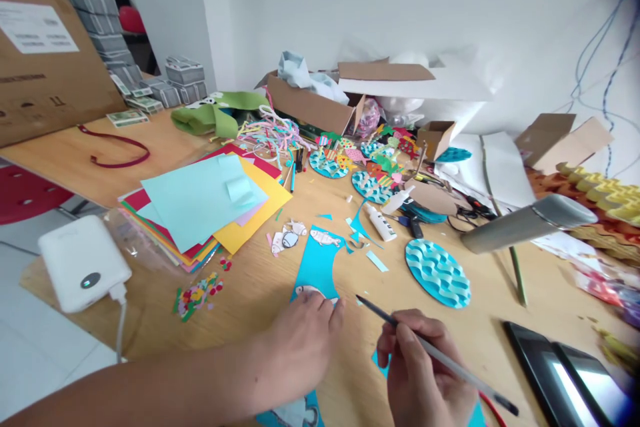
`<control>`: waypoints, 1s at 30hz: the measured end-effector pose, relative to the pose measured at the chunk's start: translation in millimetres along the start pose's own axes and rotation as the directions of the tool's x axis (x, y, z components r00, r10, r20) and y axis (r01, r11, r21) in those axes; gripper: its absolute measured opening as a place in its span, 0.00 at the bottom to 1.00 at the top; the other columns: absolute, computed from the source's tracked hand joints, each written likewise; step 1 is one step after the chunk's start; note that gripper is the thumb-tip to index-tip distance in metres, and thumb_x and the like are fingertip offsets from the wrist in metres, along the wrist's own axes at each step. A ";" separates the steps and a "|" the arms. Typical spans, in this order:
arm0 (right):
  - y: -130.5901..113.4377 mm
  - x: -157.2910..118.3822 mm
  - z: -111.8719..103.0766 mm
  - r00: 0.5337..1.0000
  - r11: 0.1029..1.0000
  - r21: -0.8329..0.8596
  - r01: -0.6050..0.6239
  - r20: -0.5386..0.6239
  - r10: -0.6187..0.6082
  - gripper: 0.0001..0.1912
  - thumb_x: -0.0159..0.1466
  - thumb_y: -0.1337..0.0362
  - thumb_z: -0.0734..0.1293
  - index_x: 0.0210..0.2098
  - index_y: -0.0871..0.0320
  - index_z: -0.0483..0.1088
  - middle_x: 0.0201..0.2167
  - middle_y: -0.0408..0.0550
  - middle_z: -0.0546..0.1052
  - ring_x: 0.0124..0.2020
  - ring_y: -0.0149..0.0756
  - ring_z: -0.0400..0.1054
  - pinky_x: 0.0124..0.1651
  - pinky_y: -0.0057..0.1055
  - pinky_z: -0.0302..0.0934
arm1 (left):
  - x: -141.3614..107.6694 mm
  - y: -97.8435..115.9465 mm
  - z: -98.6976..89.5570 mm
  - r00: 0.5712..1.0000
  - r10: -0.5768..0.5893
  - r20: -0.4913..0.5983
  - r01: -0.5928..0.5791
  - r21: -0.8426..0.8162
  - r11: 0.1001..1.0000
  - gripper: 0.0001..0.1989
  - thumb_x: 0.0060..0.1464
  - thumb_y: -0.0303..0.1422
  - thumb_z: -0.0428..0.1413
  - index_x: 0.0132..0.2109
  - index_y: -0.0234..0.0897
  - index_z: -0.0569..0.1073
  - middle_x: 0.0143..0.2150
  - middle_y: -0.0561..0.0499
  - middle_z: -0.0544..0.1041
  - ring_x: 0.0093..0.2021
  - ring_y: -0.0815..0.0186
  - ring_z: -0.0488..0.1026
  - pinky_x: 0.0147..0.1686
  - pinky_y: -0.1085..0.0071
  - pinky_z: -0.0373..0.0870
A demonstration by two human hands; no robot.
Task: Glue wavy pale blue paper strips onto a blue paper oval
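My left hand is bent over a strip of blue paper, its fingers together and holding a white paper fish down on it. Most of that fish is hidden under the fingers. A second paper fish lies at the strip's far end. My right hand grips a slim pen, whose dark tip points left, a little above the table and to the right of my left hand. More fish cutouts lie left of the strip, and another drawn cutout shows below my left wrist.
Coloured paper sheets are stacked at left, near a white power bank and paper scraps. Right of the strip lie a glue bottle, a wavy blue oval, a grey flask and a black tablet. Open boxes line the wall.
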State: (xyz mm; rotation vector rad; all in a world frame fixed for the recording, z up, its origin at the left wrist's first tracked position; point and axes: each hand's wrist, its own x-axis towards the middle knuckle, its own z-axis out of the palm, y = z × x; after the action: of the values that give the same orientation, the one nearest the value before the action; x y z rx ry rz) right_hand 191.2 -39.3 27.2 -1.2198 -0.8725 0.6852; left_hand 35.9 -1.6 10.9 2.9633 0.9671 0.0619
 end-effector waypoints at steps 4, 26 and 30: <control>-2.7 23.8 6.5 0.977 0.992 -0.051 -0.119 0.171 0.126 0.09 0.60 0.60 0.71 0.30 0.58 0.69 0.19 0.39 0.68 0.17 0.26 0.61 0.18 0.22 0.57 | -1.6 10.3 6.9 0.998 -0.048 -0.050 0.051 0.059 0.997 0.25 0.61 0.29 0.46 0.64 0.21 0.61 0.51 0.32 0.74 0.50 0.47 0.70 0.52 0.50 0.61; 55.0 46.0 64.4 0.695 0.917 -0.369 -0.153 0.619 0.365 0.12 0.66 0.57 0.63 0.29 0.56 0.63 0.18 0.37 0.65 0.19 0.27 0.60 0.22 0.23 0.56 | -2.7 13.9 30.0 0.985 -0.112 -0.132 0.092 -0.151 0.984 0.24 0.66 0.38 0.44 0.59 0.24 0.68 0.56 0.33 0.73 0.57 0.48 0.67 0.58 0.50 0.56; 51.7 43.0 65.3 0.702 0.921 -0.388 -0.031 0.648 0.296 0.11 0.67 0.60 0.61 0.28 0.56 0.63 0.19 0.38 0.65 0.20 0.28 0.59 0.23 0.24 0.56 | -2.9 12.7 29.3 0.986 -0.105 -0.130 0.082 -0.168 0.982 0.23 0.67 0.35 0.42 0.61 0.26 0.67 0.57 0.35 0.73 0.57 0.50 0.67 0.57 0.52 0.57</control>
State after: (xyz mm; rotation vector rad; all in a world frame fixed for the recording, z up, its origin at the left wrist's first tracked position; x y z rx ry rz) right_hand 157.5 40.9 -7.7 -1.3819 -1.5875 1.2275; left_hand 42.3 -13.9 -18.0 2.7914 1.0603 0.3318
